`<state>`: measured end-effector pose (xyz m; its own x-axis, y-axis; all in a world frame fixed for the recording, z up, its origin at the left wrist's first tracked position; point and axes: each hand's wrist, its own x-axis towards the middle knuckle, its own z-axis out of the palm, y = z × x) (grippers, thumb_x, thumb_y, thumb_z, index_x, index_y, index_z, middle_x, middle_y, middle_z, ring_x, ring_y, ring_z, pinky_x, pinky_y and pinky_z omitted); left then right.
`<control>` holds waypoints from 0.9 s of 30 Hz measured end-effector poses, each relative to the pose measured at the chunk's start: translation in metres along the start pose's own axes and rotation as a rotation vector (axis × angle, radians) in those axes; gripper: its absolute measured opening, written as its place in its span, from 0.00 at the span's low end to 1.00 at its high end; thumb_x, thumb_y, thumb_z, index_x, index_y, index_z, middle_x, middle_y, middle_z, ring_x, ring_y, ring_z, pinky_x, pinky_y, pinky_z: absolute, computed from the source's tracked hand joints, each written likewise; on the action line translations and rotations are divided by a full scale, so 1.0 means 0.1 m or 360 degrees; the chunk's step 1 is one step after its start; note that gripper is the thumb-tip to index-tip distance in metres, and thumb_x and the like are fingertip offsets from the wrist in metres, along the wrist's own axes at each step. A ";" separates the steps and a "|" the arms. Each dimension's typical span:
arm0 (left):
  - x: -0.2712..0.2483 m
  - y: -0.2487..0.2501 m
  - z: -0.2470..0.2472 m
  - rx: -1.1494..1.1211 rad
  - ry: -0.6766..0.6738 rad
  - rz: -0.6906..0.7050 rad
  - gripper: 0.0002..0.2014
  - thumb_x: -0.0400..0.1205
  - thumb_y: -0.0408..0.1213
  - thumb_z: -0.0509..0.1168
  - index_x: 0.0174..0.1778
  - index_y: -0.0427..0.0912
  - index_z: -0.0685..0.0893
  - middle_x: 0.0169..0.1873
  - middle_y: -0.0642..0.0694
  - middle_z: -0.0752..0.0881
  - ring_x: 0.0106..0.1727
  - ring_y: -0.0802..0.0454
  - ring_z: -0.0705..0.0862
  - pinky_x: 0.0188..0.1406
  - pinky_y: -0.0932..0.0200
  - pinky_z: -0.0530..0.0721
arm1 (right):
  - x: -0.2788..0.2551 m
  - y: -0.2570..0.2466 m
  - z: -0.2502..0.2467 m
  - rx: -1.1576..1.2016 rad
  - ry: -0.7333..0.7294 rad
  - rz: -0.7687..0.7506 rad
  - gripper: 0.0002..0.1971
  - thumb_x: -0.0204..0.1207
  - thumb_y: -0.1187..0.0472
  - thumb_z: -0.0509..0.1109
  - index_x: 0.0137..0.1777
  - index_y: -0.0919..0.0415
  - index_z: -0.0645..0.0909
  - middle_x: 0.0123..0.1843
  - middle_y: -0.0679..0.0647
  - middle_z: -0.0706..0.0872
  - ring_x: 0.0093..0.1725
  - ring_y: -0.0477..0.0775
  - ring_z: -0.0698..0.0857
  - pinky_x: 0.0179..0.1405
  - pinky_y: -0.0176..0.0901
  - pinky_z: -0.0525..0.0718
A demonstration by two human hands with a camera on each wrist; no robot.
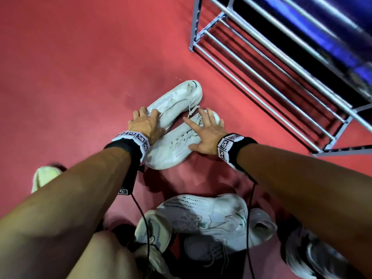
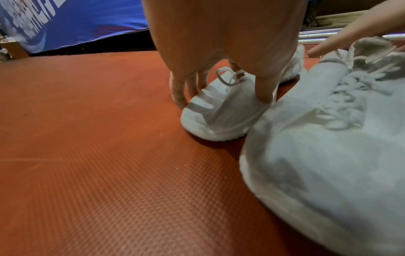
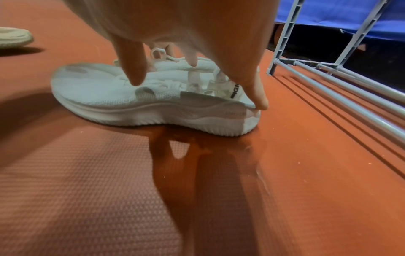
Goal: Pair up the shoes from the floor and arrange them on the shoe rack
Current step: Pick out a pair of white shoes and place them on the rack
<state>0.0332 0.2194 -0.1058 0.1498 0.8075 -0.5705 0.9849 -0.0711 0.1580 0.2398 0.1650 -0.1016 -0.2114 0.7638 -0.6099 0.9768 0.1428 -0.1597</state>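
Fingers of the left hand (image 1: 145,124) curl round one white shoe (image 1: 177,101); right hand (image 1: 205,135) spreads over its mate (image 1: 173,146). Loose laces could snag when lifting.

Left hand (image 1: 145,124) fingertips: curled over the far side of the farther white knit sneaker (image 1: 175,101) — hidden in the head view.
Nearer white knit sneaker (image 1: 173,146): toe covered by the left wristband; right hand (image 1: 205,135) hid its heel.
Grey metal tube shoe rack (image 1: 267,77): cut off at the top and right edges.
Pile of white trainers (image 1: 203,220): blurred, partly behind forearms — pairs could not be told.
Pale yellow-green shoe (image 1: 45,176): mostly hidden by the left forearm.
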 end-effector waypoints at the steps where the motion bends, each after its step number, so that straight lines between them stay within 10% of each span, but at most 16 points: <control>1: -0.02 -0.04 0.01 -0.0022 -0.0003 -0.0022 0.28 0.80 0.50 0.66 0.74 0.47 0.66 0.71 0.37 0.64 0.68 0.36 0.67 0.64 0.37 0.76 | 0.00 -0.01 -0.01 0.0009 0.0019 -0.0006 0.45 0.75 0.33 0.64 0.84 0.34 0.39 0.86 0.58 0.33 0.83 0.64 0.29 0.76 0.81 0.46; 14: -0.56 -0.47 0.38 -0.0216 0.0171 -0.0248 0.20 0.82 0.52 0.63 0.64 0.45 0.80 0.66 0.41 0.72 0.63 0.38 0.77 0.57 0.43 0.80 | 0.01 -0.52 0.11 -0.0058 -0.0013 0.0068 0.32 0.77 0.28 0.54 0.80 0.35 0.63 0.87 0.53 0.49 0.81 0.74 0.29 0.73 0.84 0.46; 23: -0.22 0.01 0.09 0.0040 0.0296 0.0108 0.42 0.76 0.57 0.70 0.82 0.65 0.52 0.84 0.39 0.44 0.84 0.34 0.48 0.74 0.31 0.64 | -0.15 -0.11 0.13 -0.0116 -0.0110 -0.0045 0.18 0.77 0.38 0.66 0.58 0.48 0.80 0.87 0.60 0.39 0.82 0.65 0.26 0.72 0.85 0.48; 27: -0.03 0.24 0.18 0.0255 0.0218 0.0287 0.43 0.78 0.59 0.67 0.83 0.68 0.47 0.84 0.38 0.34 0.83 0.32 0.35 0.78 0.26 0.51 | -0.18 0.04 0.12 -0.0080 -0.0018 0.0060 0.23 0.76 0.42 0.71 0.66 0.50 0.73 0.85 0.61 0.28 0.81 0.68 0.24 0.75 0.81 0.55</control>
<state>0.0576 0.2044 -0.1150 0.3213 0.8442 -0.4290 0.9463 -0.3037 0.1111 0.2475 0.1443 -0.1006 -0.1743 0.7622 -0.6234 0.9846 0.1454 -0.0976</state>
